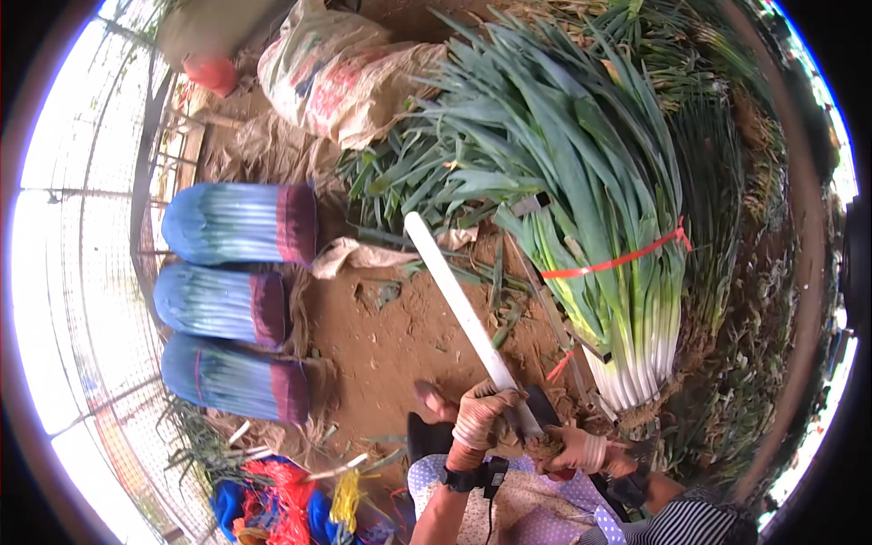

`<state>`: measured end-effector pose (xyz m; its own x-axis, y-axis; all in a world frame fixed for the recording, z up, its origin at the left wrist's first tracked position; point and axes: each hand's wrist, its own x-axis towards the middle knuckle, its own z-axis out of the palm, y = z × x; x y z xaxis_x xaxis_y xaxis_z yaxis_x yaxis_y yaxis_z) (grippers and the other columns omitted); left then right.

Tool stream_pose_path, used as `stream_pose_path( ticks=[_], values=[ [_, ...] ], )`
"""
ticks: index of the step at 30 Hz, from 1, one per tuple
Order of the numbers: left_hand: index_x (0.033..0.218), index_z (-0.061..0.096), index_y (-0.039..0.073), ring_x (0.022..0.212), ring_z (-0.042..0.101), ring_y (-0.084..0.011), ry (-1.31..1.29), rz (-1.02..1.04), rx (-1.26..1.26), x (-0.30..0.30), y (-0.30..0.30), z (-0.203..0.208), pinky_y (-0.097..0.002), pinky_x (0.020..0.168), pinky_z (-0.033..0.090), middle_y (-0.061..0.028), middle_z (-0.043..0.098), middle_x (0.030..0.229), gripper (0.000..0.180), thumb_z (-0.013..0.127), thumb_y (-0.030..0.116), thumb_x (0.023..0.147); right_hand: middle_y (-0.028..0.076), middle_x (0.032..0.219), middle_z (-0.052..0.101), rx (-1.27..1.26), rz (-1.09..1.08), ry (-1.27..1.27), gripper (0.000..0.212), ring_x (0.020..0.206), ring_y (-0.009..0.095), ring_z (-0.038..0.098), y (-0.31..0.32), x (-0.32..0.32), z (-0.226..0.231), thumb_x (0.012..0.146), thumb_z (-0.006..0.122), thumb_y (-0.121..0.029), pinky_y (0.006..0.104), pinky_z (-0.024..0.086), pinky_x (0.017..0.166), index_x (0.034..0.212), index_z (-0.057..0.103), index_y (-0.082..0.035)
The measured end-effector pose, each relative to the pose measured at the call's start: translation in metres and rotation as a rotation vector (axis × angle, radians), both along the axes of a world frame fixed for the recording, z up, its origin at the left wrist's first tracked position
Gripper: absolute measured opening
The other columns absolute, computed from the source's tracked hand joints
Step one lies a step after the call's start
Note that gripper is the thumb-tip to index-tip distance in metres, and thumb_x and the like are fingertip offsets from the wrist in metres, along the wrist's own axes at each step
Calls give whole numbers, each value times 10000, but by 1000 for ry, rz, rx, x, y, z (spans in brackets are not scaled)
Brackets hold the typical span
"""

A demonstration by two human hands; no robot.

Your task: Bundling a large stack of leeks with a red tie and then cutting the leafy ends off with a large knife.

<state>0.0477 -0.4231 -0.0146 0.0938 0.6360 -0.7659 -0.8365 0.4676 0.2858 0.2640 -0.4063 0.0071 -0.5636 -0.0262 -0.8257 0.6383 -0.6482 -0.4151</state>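
A long white stalk [459, 295], which looks like a leek stalk, slants up and left from my lap. My left hand [483, 413] is wrapped around its lower part. At the brown, root-like lower end [542, 447], my right hand [581, 449] has its fingers closed. Pale wraps cover parts of both hands. To the right, a big bundle of leeks [599, 209] lies with white root ends toward me, bound by a red tie [618, 260]. A thin metal frame [545, 295] runs along the bundle's left side.
Three blue-netted leek bundles [238, 302] lie in a row at left. Red, blue and yellow ties or netting [282, 495] sit at lower left. A woven sack [350, 77] lies at the back. Loose leeks [713, 173] fill the right; leaf scraps litter the brown ground [381, 341].
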Motion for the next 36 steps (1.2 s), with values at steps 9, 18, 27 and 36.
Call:
stream_pose_path(
  ticks=[9, 18, 27, 36],
  values=[
    [891, 659, -25, 716, 589, -133, 56, -192, 151, -46, 92, 30, -268, 680, 481, -64, 663, 828, 148, 641, 18, 751, 122, 1053, 637, 579, -337, -78, 694, 981, 222, 625, 17, -70, 12, 680, 800, -327, 330, 500, 793, 1242, 492, -60],
    [927, 673, -12, 816, 608, -110, 210, -612, 301, -95, 171, 51, -237, 744, 479, -50, 677, 861, 169, 672, 21, 761, 107, 917, 664, 661, -867, -249, 474, 869, 183, 654, 33, -153, 40, 701, 794, -205, 329, 521, 741, 1070, 569, -10],
    [1063, 609, 21, 795, 596, -148, 733, -903, 902, -58, 318, 64, -272, 706, 478, -46, 635, 888, 254, 659, 79, 820, 55, 889, 597, 359, -1897, -174, 341, 805, 149, 578, 80, -126, 66, 865, 523, 13, 285, 492, 743, 1201, 464, 0],
    [1162, 553, 57, 1045, 541, -310, 1631, -627, 1940, 86, 518, 69, -413, 892, 437, -138, 599, 1081, 462, 699, 209, 751, 44, 918, 632, 637, -1634, -979, 449, 828, 129, 605, 126, -97, 77, 677, 745, -41, 282, 496, 742, 1076, 543, -10]
  ],
)
